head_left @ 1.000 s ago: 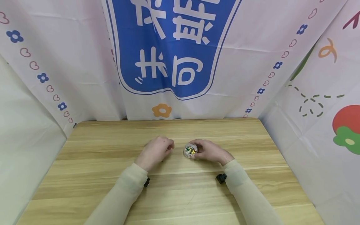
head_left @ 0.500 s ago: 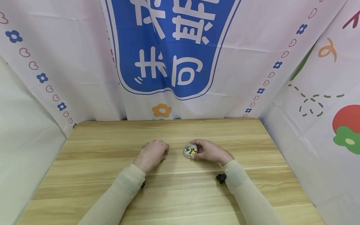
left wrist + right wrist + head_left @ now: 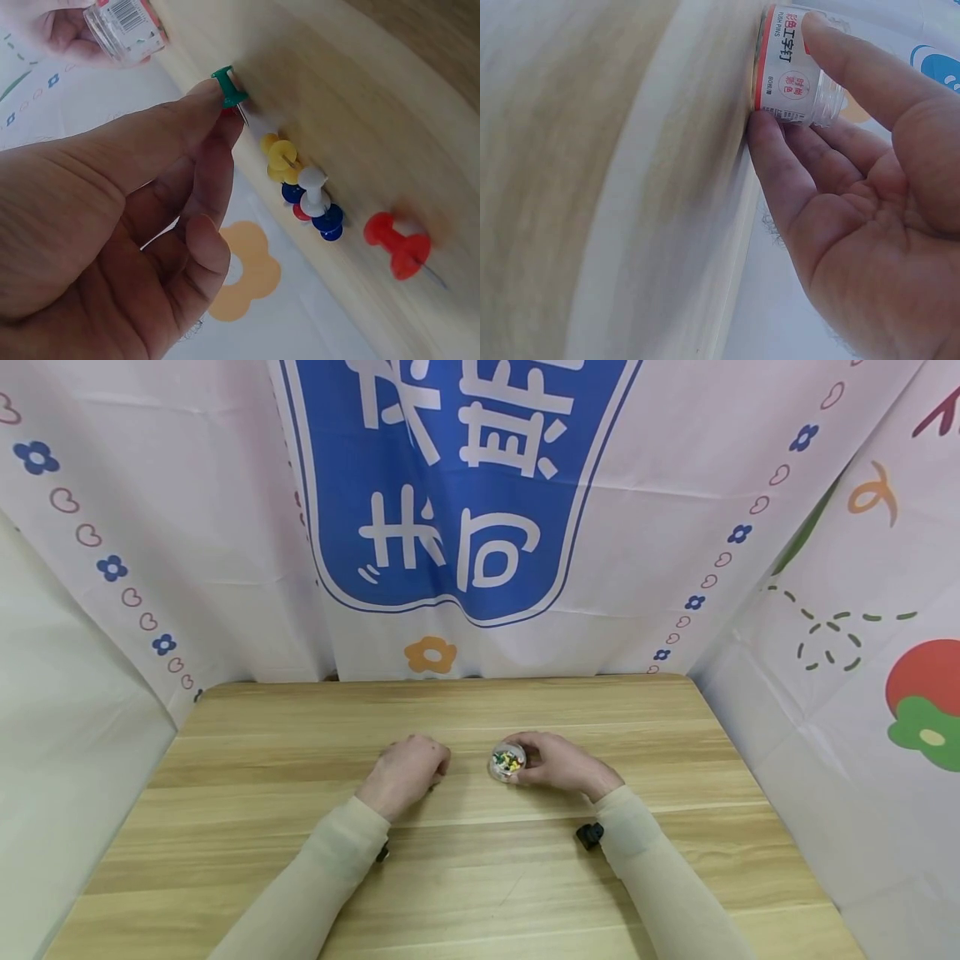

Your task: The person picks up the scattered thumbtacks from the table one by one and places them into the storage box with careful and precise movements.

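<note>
In the left wrist view my left hand [image 3: 157, 169] pinches a green push pin [image 3: 230, 88] at the tips of thumb and finger; a bit of red shows just behind it. Past those fingertips lie yellow [image 3: 283, 156], white [image 3: 315, 192] and blue push pins [image 3: 328, 220] in a cluster on the table, and one red push pin [image 3: 398, 246] lies apart. My right hand [image 3: 562, 764] grips a small clear jar [image 3: 787, 75] labelled as push pins, standing upright on the table. Colored pins [image 3: 510, 761] fill the uncapped jar.
The wooden table [image 3: 480, 877] reaches back to a hanging printed cloth [image 3: 247, 593]. More cloth [image 3: 840, 710] hangs along the right side. Small black cameras sit at both wrists, the right one [image 3: 590, 836] plainly seen.
My left hand has drawn left, away from the jar, and has barely moved in the last half second. The right hand and the jar have stayed in place.
</note>
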The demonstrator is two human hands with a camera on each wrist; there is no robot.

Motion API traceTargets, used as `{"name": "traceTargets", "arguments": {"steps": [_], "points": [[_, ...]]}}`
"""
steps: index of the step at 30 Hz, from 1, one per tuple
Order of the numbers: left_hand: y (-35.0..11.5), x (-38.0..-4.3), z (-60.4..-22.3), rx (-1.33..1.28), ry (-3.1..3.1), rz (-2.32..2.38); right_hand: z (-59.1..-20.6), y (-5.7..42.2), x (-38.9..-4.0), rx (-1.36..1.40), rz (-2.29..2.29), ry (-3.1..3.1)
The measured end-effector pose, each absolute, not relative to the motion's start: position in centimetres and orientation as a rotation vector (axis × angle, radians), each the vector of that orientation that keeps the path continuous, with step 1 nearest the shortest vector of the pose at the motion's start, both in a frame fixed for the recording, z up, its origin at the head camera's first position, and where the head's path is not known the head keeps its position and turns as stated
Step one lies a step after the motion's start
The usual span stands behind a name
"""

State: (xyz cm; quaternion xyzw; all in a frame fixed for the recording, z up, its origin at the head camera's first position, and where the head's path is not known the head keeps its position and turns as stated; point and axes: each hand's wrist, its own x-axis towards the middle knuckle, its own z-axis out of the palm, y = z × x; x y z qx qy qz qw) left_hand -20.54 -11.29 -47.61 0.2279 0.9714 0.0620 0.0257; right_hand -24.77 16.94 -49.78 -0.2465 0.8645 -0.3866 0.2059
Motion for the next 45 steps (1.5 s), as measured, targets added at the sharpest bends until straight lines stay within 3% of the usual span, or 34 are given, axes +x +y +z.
{"name": "traceTargets", "arguments": {"steps": [16,32,45], "points": [[-9.3,-21.2,-46.8,0.754,3.065,0.311,-49.9,17.0,-24.8,-0.675,-1.083,2.406],[-6.5,-20.9,-46.9,0.987,3.091,0.622,-50.0,17.0,-24.9,-0.714,-1.087,2.41],[-4.0,-21.4,-47.8,1.106,3.089,0.53,-49.8,17.1,-24.9,-0.743,-1.03,2.449]]}}
